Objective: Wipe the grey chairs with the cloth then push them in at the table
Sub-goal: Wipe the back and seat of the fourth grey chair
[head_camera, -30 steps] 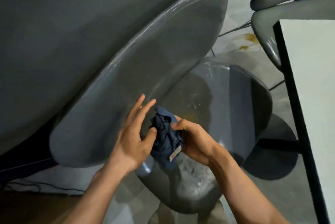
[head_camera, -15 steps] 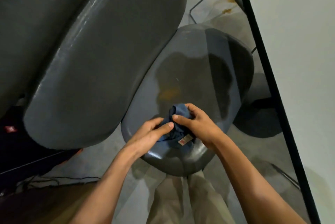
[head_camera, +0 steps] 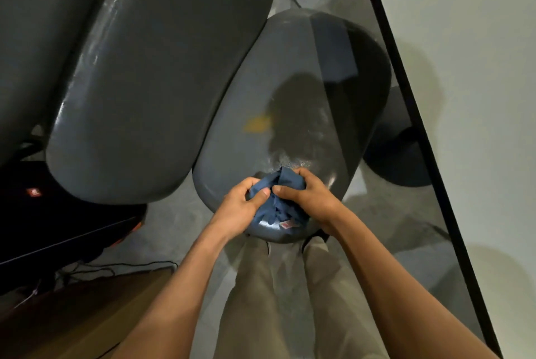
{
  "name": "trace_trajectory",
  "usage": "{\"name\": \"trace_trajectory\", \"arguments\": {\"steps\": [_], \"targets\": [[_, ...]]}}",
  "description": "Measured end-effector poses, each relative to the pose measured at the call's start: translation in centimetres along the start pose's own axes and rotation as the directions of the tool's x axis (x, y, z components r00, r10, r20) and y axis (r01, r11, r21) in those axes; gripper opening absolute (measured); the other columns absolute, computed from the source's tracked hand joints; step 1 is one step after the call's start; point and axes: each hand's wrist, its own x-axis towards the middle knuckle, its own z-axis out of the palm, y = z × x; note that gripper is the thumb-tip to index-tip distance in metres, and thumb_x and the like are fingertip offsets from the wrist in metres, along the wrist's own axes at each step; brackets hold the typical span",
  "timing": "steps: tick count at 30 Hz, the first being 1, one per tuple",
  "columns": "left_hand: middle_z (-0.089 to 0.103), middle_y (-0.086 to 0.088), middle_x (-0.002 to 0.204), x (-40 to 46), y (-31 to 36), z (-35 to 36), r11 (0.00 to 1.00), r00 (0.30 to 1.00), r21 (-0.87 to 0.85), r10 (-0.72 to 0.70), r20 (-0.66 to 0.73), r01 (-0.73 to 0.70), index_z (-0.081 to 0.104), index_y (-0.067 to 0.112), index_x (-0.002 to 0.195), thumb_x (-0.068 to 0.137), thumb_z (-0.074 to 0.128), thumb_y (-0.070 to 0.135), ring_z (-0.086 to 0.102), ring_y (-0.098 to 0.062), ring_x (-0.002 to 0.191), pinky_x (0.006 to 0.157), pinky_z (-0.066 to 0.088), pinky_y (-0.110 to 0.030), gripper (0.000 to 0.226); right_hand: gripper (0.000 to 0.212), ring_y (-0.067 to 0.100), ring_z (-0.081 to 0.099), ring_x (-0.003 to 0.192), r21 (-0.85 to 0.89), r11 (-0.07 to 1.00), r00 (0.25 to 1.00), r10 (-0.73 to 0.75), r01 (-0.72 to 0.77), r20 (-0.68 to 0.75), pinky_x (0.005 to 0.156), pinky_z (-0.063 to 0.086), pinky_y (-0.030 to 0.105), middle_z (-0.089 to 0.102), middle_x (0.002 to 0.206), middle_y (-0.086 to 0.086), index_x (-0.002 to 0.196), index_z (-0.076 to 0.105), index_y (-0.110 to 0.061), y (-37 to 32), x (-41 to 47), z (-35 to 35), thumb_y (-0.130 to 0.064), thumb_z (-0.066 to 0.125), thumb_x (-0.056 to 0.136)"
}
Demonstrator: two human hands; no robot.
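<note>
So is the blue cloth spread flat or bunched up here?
Bunched up. The blue cloth is a crumpled wad gripped by the left hand and right hand over the grey chair seat.

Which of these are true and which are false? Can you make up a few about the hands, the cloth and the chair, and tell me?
1. Both hands hold the blue cloth. True: the left hand and right hand grip it together.
2. The cloth is lying on the table. False: it is bunched in the hands, over the near edge of the grey chair seat.
3. There is a yellowish mark on the seat. True.
4. The cloth is red all over. False: it is blue, with only a small red and white tag.
5. The person's trousers are beige. True.
</note>
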Motion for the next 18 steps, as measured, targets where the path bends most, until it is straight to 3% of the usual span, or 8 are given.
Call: {"name": "trace_trajectory", "arguments": {"steps": [2,4,7,9,13,15,18], "targets": [[0.072,-0.013,0.093,0.4,-0.9,0.0,1.0,1.0,0.009,-0.03,0.002,0.03,0.064,0.018,0.1,0.103,0.06,0.029,0.067,-0.019,0.082,0.076,0.055,-0.038,0.012,0.03,0.018,0.07,0.089,0.005,0.999,0.999,0.032,-0.032,0.025,0.074,0.059,0.027,0.069,0.104,0.009,0.114,0.057,-0.013,0.6,0.6,0.7,-0.01,0.075,0.09],[0.072,-0.009,0.09,1.0,-1.5,-0.5,0.997,0.998,0.047,-0.056,-0.004,0.056,0.063,0.015,0.099,0.104,0.059,0.028,0.066,-0.014,0.079,0.073,0.054,-0.032,0.015,0.032,0.027,0.071,0.099,0.036,0.995,0.995,0.087,-0.089,0.045,0.086,0.061,0.038,0.068,0.112,0.014,0.113,0.057,-0.019,1.2,1.6,1.4,-0.006,0.073,0.089],[0.073,-0.01,0.095,1.8,-2.7,-2.0,0.996,0.996,0.04,-0.08,-0.042,0.082,0.064,0.013,0.103,0.104,0.058,0.026,0.069,-0.019,0.085,0.079,0.055,-0.038,0.014,0.039,0.032,0.069,0.106,0.042,0.99,0.989,0.128,-0.132,0.076,0.094,0.057,0.052,0.067,0.117,0.014,0.114,0.057,-0.024,1.8,2.9,2.9,-0.004,0.075,0.087],[0.072,-0.008,0.094,2.7,-3.7,-3.1,0.993,0.993,0.066,-0.096,-0.061,0.1,0.065,0.016,0.102,0.104,0.059,0.024,0.068,-0.019,0.085,0.081,0.055,-0.038,0.01,0.041,0.031,0.069,0.106,0.025,0.99,0.989,0.135,-0.137,0.059,0.094,0.057,0.05,0.067,0.117,0.013,0.118,0.057,-0.021,2.2,3.8,3.7,-0.003,0.076,0.086],[0.071,0.0,0.089,5.6,-5.9,-4.9,0.988,0.989,0.125,-0.076,-0.127,0.092,0.064,0.027,0.089,0.098,0.067,0.019,0.066,-0.021,0.088,0.081,0.052,-0.035,0.012,0.044,0.03,0.067,0.105,-0.146,0.983,0.988,0.094,-0.112,-0.124,0.093,0.057,0.047,0.067,0.115,0.012,0.117,0.058,-0.022,2.8,6.4,4.8,0.0,0.075,0.083],[0.072,0.002,0.091,7.0,-6.6,-5.4,0.984,0.985,0.152,-0.069,-0.161,0.094,0.065,0.028,0.091,0.095,0.071,0.019,0.068,-0.02,0.09,0.082,0.052,-0.031,0.011,0.049,0.024,0.065,0.104,-0.231,0.967,0.978,0.062,-0.108,-0.199,0.091,0.057,0.039,0.066,0.115,0.005,0.123,0.059,-0.022,2.9,7.3,5.4,-0.001,0.076,0.082],[0.074,0.002,0.093,8.7,-7.2,-5.3,0.983,0.979,0.164,-0.05,-0.198,0.083,0.066,0.031,0.094,0.094,0.071,0.021,0.07,-0.019,0.091,0.087,0.058,-0.037,0.01,0.056,0.021,0.063,0.104,-0.329,0.942,0.967,-0.021,-0.066,-0.254,0.088,0.056,0.036,0.063,0.112,0.0,0.131,0.058,-0.019,2.8,8.4,6.4,0.0,0.074,0.081]]}}
